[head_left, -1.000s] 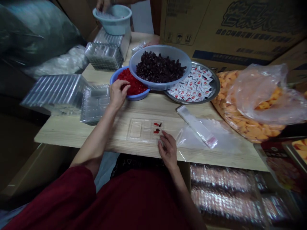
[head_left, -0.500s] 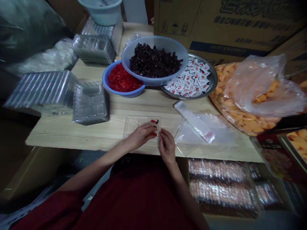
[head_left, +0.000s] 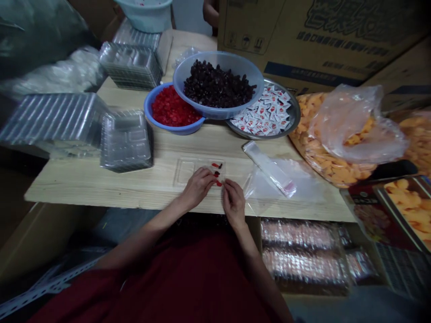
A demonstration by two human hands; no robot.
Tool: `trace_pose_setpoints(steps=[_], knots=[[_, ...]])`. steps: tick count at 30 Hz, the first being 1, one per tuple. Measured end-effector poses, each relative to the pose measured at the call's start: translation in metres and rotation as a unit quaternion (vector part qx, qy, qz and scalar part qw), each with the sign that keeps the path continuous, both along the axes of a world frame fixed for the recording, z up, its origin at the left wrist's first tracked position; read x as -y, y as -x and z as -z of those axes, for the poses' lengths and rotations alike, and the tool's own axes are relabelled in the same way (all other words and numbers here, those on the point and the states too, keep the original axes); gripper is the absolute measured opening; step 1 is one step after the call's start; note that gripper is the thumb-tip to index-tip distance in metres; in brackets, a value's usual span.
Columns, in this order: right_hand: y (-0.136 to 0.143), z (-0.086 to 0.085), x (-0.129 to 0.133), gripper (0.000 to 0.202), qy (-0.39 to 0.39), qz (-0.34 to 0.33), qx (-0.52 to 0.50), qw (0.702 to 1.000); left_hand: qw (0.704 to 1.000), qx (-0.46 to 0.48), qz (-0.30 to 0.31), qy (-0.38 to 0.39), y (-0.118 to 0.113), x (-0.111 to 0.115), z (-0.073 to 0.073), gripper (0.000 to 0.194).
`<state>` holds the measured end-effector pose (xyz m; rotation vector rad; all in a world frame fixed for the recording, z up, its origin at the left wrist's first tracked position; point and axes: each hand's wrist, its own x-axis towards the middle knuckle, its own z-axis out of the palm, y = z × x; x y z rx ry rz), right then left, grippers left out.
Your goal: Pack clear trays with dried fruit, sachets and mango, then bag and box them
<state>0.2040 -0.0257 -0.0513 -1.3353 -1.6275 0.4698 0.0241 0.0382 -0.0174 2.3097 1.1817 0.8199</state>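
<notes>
A clear compartmented plastic tray [head_left: 182, 172] lies flat near the table's front edge. In its right-hand compartments are a few small red pieces [head_left: 219, 183] and dark pieces [head_left: 220, 166]. My left hand [head_left: 199, 185] reaches over the tray from the left, its fingers pinched together beside the red pieces. What sits between those fingertips, if anything, is too small to tell. At the tray's right edge, my right hand [head_left: 234, 197] is closed, thumb against curled fingers, and whatever it may hold is hidden.
Behind the tray stand a blue bowl of red pieces [head_left: 148, 114], a bowl of dark pieces [head_left: 180, 92] and a metal dish of sachets [head_left: 293, 117]. Stacked trays [head_left: 126, 141] stand left. Clear bags [head_left: 269, 168] and a bag of orange pieces [head_left: 336, 157] lie right. Another person's arm [head_left: 211, 13] shows behind.
My left hand has shifted slightly back from the red pieces, so more of them shows in the tray. My right hand stays at the tray's edge. The camera view has shifted a little.
</notes>
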Motion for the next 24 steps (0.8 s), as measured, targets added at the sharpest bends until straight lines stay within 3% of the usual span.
trace_pose_setpoints(steps=[5, 9, 13, 15, 16, 17, 19, 21, 24], knots=[[0.002, -0.014, 0.007, 0.029, 0.026, 0.004, -0.026, 0.999, 1.000, 0.009, -0.004, 0.006, 0.004, 0.002, -0.012, 0.023], [-0.025, -0.053, -0.020, 0.028, -0.022, 0.034, -0.041, 0.998, 0.995, 0.076, -0.059, 0.027, 0.017, 0.009, -0.020, 0.024], [-0.079, -0.094, -0.113, 0.026, -0.116, 0.127, 0.012, 0.985, 0.986, 0.113, -0.113, 0.036, 0.030, 0.016, -0.023, 0.024], [-0.103, -0.105, -0.173, 0.026, -0.057, 0.133, 0.059, 0.988, 0.982, 0.130, -0.133, 0.037, 0.033, 0.019, -0.025, 0.025], [-0.111, -0.107, -0.203, 0.025, 0.029, 0.119, 0.091, 0.988, 0.979, 0.139, -0.142, 0.038, 0.034, 0.020, -0.026, 0.026], [-0.115, -0.106, -0.230, 0.025, 0.123, 0.095, 0.119, 0.981, 0.978, 0.146, -0.147, 0.039, 0.035, 0.021, -0.027, 0.027], [-0.114, -0.098, -0.275, 0.032, 0.192, 0.068, 0.130, 0.970, 0.976, 0.154, -0.150, 0.041, 0.037, 0.023, -0.029, 0.028], [-0.103, -0.087, -0.306, 0.045, 0.209, 0.066, 0.129, 0.967, 0.975, 0.158, -0.151, 0.042, 0.037, 0.024, -0.029, 0.030], [-0.089, -0.074, -0.327, 0.052, 0.208, 0.074, 0.119, 0.968, 0.975, 0.157, -0.151, 0.044, 0.037, 0.025, -0.028, 0.030]])
